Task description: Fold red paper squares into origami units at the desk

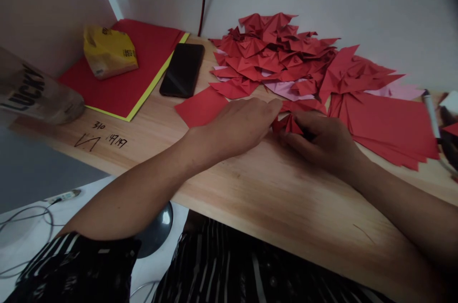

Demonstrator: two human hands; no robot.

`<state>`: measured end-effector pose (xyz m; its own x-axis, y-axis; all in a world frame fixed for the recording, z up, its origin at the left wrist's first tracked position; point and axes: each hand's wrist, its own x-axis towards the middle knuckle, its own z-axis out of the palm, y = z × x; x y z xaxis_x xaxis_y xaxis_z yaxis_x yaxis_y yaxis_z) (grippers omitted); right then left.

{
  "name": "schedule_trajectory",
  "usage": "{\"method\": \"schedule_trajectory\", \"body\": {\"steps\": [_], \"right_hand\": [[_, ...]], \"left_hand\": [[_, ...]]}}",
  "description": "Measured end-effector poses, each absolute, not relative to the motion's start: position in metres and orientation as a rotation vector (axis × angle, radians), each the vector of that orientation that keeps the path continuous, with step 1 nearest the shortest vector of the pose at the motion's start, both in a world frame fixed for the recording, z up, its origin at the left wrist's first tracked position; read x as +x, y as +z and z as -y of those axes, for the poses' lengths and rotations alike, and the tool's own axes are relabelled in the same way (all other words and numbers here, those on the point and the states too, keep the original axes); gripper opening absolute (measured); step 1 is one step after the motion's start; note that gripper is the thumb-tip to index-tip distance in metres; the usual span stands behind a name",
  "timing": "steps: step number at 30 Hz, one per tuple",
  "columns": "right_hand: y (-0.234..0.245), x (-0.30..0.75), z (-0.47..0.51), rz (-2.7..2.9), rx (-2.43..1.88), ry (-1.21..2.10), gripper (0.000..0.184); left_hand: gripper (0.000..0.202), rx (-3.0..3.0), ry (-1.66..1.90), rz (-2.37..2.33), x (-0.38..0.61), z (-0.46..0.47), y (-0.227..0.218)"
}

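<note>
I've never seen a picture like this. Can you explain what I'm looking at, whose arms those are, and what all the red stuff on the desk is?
This is one view from a camera worn on a person's head, looking down at their two bare arms; no machine is involved. On the wooden desk lie a pile of folded red papers, flat red sheets, a red square, a black phone and a yellow packet resting on a red pad. The left hand lies flat, fingertips touching a small folded red piece that the right hand grips.
</note>
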<state>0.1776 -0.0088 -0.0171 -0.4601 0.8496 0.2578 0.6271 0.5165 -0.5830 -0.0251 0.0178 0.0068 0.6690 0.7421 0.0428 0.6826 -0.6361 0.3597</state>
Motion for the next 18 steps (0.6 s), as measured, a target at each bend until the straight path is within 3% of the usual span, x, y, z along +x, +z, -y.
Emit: {"method": "schedule_trajectory", "body": {"steps": [7, 18], "right_hand": [[-0.0169, 0.1763, 0.0086, 2.234, -1.176, 0.536, 0.024], [-0.0171, 0.1771, 0.0099, 2.219, -1.189, 0.542, 0.018]], "left_hand": [[0.021, 2.507, 0.268, -1.148, -0.0238, -0.0191, 0.0069], [0.024, 2.699, 0.327, -1.148, -0.0261, -0.0137, 0.0091]]}}
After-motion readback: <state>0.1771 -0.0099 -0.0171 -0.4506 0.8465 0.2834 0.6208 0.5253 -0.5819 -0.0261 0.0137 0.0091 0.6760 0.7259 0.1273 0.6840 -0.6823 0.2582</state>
